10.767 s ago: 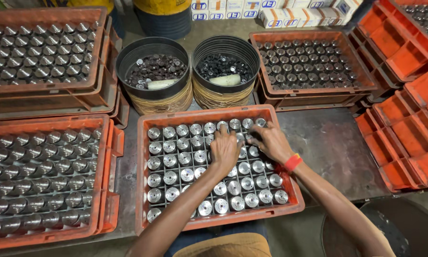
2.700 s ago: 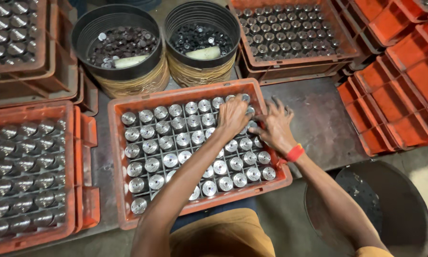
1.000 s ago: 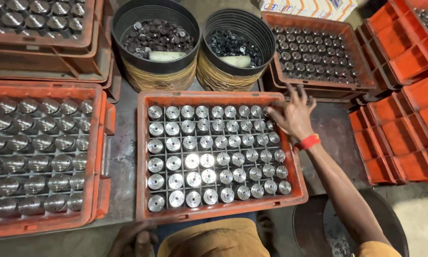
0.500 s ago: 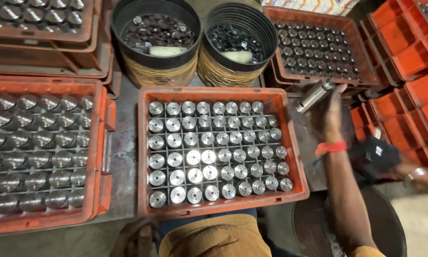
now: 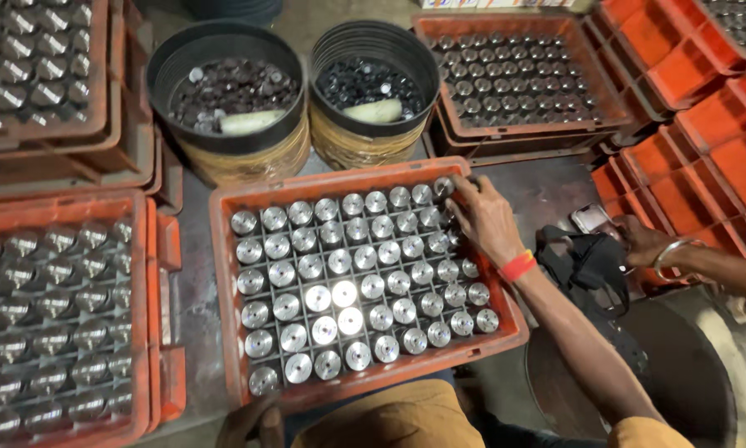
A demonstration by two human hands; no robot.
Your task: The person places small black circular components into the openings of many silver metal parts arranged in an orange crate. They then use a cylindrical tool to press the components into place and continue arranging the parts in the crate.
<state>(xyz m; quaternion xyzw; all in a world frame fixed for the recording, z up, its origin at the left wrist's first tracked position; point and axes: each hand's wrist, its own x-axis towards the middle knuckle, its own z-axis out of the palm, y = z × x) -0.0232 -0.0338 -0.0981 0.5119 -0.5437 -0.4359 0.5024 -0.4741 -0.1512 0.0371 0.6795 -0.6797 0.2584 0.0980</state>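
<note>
An orange crate (image 5: pixel 224 274) in front of me holds several upright metal cylinders (image 5: pixel 344 294) in a grid. My right hand (image 5: pixel 487 222), with a red band at the wrist, lies over the crate's far right corner. Its fingertips close on the corner cylinder (image 5: pixel 444 187), which sits in its cell. My left hand (image 5: pixel 253 421) shows only partly at the bottom edge, just below the crate's near rim, and its grip is hidden.
Two round black tubs (image 5: pixel 228 91) (image 5: pixel 375 83) of small metal parts stand behind the crate. More orange crates of cylinders lie left (image 5: pixel 141 332) and far right (image 5: pixel 514 79). Another person's hand (image 5: pixel 648 242) with a bangle reaches toward a black bag (image 5: pixel 585 261).
My right hand held a cylinder up beside the crate and has come down to the crate's far right corner. Another person's hand has moved in at the right.
</note>
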